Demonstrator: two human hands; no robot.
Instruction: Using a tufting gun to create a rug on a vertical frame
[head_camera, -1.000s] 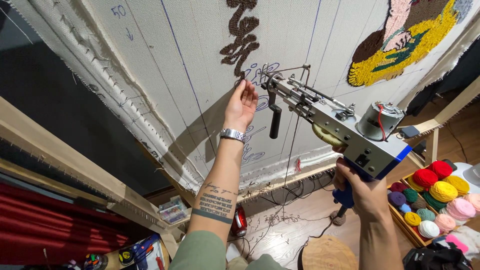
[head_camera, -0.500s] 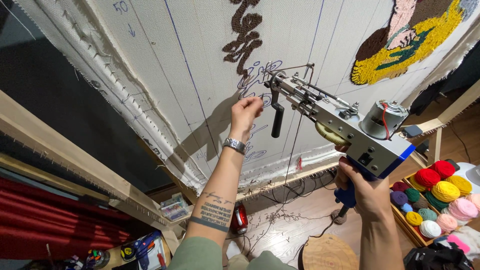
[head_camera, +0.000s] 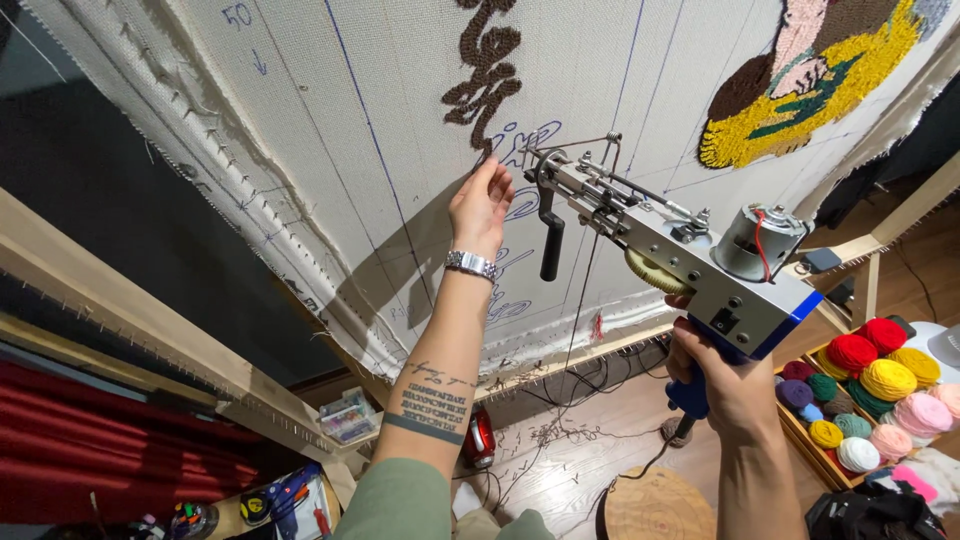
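My right hand (head_camera: 722, 388) grips the blue handle of a grey metal tufting gun (head_camera: 690, 262), which points up and left at a pale cloth (head_camera: 330, 150) stretched on a wooden frame. The gun's needle tip sits just at the cloth, below brown tufted lettering (head_camera: 487, 68). A black front grip (head_camera: 551, 240) hangs under the barrel, with nothing on it. My left hand (head_camera: 480, 205), with a metal watch on the wrist, rests its fingertips on the cloth just left of the needle tip. It holds nothing that I can see.
A yellow, brown and pink tufted picture (head_camera: 812, 85) fills the cloth's upper right. A wooden box of coloured yarn balls (head_camera: 868, 392) stands at the lower right beside a round wooden stool (head_camera: 655, 505). Cables and yarn scraps lie on the wood floor (head_camera: 570, 450).
My left hand curled at the gun's front half a second ago; it now stretches its fingers against the cloth beside the needle. The gun has barely moved.
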